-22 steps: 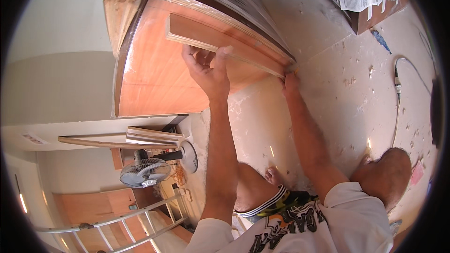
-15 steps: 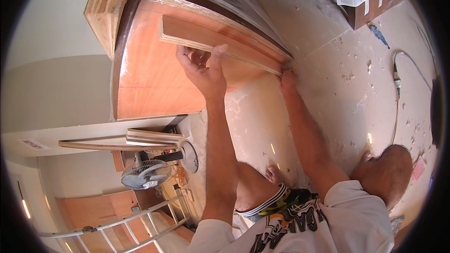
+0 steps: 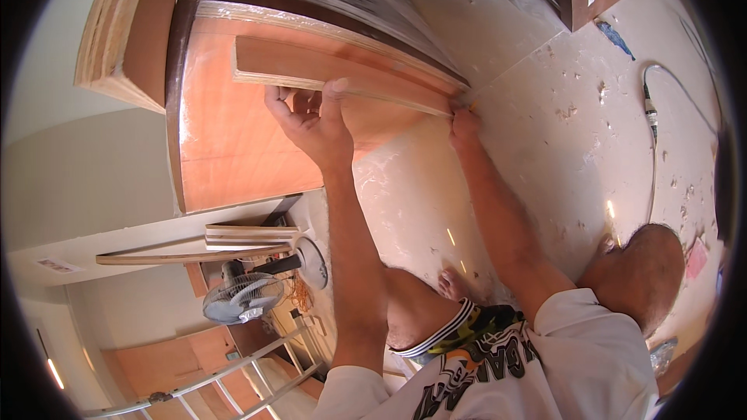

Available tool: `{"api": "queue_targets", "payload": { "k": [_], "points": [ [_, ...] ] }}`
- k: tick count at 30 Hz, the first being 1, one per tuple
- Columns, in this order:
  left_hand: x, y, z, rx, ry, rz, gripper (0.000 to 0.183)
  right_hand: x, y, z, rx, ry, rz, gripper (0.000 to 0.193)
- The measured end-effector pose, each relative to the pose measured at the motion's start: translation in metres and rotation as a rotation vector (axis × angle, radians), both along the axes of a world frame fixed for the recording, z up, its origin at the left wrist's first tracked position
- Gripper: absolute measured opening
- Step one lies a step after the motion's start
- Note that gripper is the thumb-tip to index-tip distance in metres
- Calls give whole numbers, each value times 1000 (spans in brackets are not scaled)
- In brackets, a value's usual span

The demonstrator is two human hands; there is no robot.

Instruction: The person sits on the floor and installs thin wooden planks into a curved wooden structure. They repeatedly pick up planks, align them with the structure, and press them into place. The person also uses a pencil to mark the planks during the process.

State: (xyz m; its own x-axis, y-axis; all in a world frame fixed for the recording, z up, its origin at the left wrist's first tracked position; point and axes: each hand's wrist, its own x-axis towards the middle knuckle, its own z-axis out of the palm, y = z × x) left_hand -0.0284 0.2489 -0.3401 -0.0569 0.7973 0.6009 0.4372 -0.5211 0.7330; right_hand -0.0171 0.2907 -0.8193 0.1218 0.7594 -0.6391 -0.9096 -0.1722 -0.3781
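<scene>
A long plywood strip [image 3: 311, 66] with a pale layered edge lies at a slant across an orange-brown wood panel [image 3: 249, 144]. My left hand [image 3: 317, 131] grips the strip's lower edge near its left end, thumb raised along the edge and fingers curled behind it. At the strip's right end, my right hand [image 3: 464, 126] is closed around the corner. A small yellow-orange bit shows by its fingers, too small to name. Dark brown trim [image 3: 311, 27] borders the panel's far side, with clear plastic film beyond.
Layered plywood pieces [image 3: 124, 39] jut out at the upper left. A standing fan [image 3: 245, 295] and a metal ladder [image 3: 226, 377] are at the lower left. A cable [image 3: 652, 109] and scattered debris lie on the dusty floor at right, near a newspaper-covered brown box [image 3: 595, 4].
The whole view has shifted, so the panel and both hands appear slightly further left. Both hands keep their places on the plywood strip.
</scene>
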Motion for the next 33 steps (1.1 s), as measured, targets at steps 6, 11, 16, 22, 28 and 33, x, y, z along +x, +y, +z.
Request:
{"api": "queue_targets", "payload": {
  "k": [6, 11, 16, 22, 28, 33],
  "points": [
    [-10, -9, 2, 20, 2, 40, 68, -7, -13, 69, -99, 149, -93, 26],
    [-1, -5, 3, 32, 17, 27, 66, 7, -12, 81, -112, 113, -118, 29],
    [-3, -4, 3, 47, 22, 1, 66, 7, -12, 81, -116, 94, -92, 30],
    [0, -6, 4, 37, 25, 17, 66, 5, -11, 93, -84, 102, -203, 25],
    [-4, -6, 5, 31, 6, -3, 67, 14, -9, 87, -174, 98, -80, 23],
    [-8, -7, 7, 39, 21, 22, 68, 5, -4, 67, -132, 101, -44, 20]
  ]
}}
